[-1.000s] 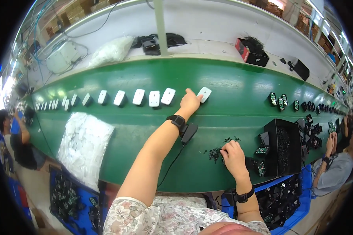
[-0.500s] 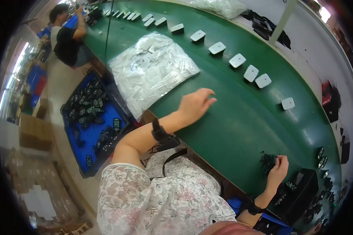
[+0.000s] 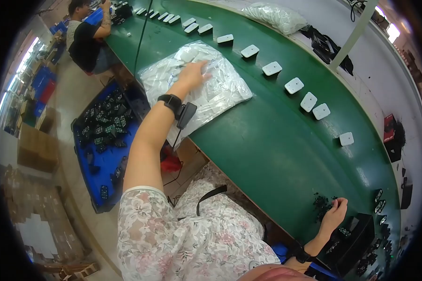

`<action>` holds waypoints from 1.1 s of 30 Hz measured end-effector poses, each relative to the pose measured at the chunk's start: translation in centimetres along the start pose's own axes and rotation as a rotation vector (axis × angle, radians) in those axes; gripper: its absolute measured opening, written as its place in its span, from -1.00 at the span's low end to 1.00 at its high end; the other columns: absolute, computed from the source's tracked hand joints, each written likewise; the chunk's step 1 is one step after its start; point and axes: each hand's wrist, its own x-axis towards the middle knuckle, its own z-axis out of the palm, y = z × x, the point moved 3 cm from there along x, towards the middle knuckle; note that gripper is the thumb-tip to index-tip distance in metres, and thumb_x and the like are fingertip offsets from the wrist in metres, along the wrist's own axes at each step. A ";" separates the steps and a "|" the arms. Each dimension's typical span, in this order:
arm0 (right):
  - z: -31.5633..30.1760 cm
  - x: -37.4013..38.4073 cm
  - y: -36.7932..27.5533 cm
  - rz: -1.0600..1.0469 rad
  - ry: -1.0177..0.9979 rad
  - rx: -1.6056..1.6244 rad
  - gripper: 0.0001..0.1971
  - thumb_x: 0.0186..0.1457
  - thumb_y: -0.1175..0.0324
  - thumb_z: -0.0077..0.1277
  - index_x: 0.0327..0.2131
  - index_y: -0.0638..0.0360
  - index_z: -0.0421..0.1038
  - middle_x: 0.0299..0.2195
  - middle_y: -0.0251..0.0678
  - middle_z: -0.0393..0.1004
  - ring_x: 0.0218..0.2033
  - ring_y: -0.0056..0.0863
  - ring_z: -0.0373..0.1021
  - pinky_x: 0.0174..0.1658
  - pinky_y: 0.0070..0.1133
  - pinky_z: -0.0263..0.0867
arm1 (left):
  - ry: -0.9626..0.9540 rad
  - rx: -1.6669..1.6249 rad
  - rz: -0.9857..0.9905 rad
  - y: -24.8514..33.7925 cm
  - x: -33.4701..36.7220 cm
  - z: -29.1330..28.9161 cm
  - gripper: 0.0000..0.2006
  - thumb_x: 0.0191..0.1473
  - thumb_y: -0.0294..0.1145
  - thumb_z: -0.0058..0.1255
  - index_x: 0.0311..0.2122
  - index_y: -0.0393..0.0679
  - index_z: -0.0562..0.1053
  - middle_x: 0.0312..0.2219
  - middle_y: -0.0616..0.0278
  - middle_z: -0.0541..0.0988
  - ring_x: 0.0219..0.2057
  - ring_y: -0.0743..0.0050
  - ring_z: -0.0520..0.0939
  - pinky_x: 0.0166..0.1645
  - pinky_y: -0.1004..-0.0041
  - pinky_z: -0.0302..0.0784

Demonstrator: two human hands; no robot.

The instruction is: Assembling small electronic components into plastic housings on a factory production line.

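My left hand point(image 3: 192, 76) reaches over a large clear plastic bag point(image 3: 222, 96) filled with white pieces. Its thumb and fingers are apart, and the fingertips lie among the pieces and the film. At the right end of the green table, my right hand point(image 3: 335, 214) is closed in a pinch beside a loose pile of small black parts point(image 3: 320, 204). A dark bit shows at its fingertips, too small to name exactly. Close by stands a black box point(image 3: 359, 243) with dark parts in it. Black bands circle both wrists.
White-topped blocks point(image 3: 272, 69) form a long curved row along the green table point(image 3: 248, 136). A blue bin point(image 3: 93, 180) of black parts stands left of the table. More black parts point(image 3: 380, 206) lie at the far right. Another person point(image 3: 86, 42) sits at the far left end.
My left hand has moved left and away from me, from over the green tabletop onto the bag of white pieces. The right hand stays by the black pile, its fingers slightly shifted.
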 end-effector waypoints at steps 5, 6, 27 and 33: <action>0.3 0.2 -0.3 -0.178 0.122 0.059 -0.86 0.10 0.50 -0.08 -0.24 0.28 0.34 -0.41 -0.16 0.37 -0.41 -0.34 0.34 -0.34 -0.46 0.23 | -0.061 0.096 0.082 -1.1 1.6 1.3 -0.72 -0.05 -0.37 0.05 -0.20 -0.24 0.45 -0.32 -0.11 0.53 -0.22 -0.09 0.54 -0.11 0.16 0.43; 0.5 0.5 -0.5 -0.145 0.110 0.166 -0.84 0.07 0.49 -0.04 -0.24 0.27 0.35 -0.46 -0.20 0.36 -0.46 -0.41 0.32 -0.38 -0.50 0.23 | -0.016 0.068 0.058 -1.9 1.6 1.4 -0.75 -0.04 -0.37 0.03 -0.24 -0.25 0.46 -0.33 -0.11 0.54 -0.24 -0.10 0.54 -0.12 0.16 0.43; 0.9 2.1 -2.3 -0.048 0.058 0.288 -0.92 0.01 0.49 -0.03 -0.38 0.24 0.41 -0.52 -0.16 0.46 -0.53 -0.28 0.43 -0.43 -0.48 0.35 | -0.038 -0.563 -0.116 -2.8 0.1 -4.6 -0.65 0.17 -0.36 -0.11 0.06 -0.15 0.38 -0.60 0.40 0.41 -0.58 0.72 0.37 -0.47 0.65 0.35; -0.2 2.0 -4.0 -0.008 0.247 0.323 -0.90 -0.04 0.39 0.06 -0.44 0.18 0.41 -0.47 -0.22 0.46 -0.43 -0.18 0.40 -0.38 -0.42 0.33 | -0.392 -0.818 0.077 10.8 -3.0 -4.1 -0.65 0.22 -0.32 -0.18 0.08 -0.18 0.35 -0.54 0.39 0.44 -0.67 0.81 0.29 -0.58 0.74 0.20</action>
